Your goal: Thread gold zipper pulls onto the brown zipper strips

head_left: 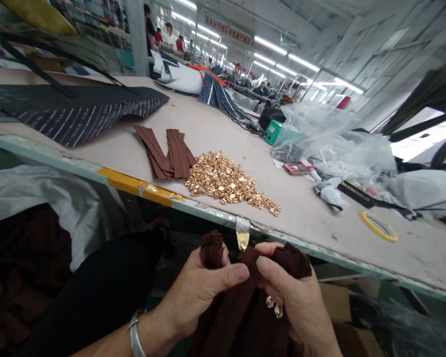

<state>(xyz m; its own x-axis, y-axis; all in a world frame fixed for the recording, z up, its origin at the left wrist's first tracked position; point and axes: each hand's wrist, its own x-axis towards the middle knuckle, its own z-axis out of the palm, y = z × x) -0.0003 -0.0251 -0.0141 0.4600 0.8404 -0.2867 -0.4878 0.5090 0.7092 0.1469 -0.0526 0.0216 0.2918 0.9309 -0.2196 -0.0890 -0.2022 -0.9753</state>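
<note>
Below the table edge, my left hand (204,287) is closed on dark brown zipper tapes (236,317), its thumb pointing right. My right hand (299,297) pinches the end of one tape between thumb and finger, with more bunched tape in its grip. A few gold zipper sliders (275,306) show under the right fingers. The tapes hang down between both hands. Just beyond the fingertips, a yellow-and-clear tab (243,233) with a small gold piece is fixed at the table edge. Past it lies a heap of gold sliders (226,178).
Short brown tape strips (171,153) lie left of the heap on the table (256,144). A dark striped piece (82,111) is at the far left. Clear plastic bags (327,139), a green box (273,131) and a yellow tape roll (379,227) are to the right. People work far behind.
</note>
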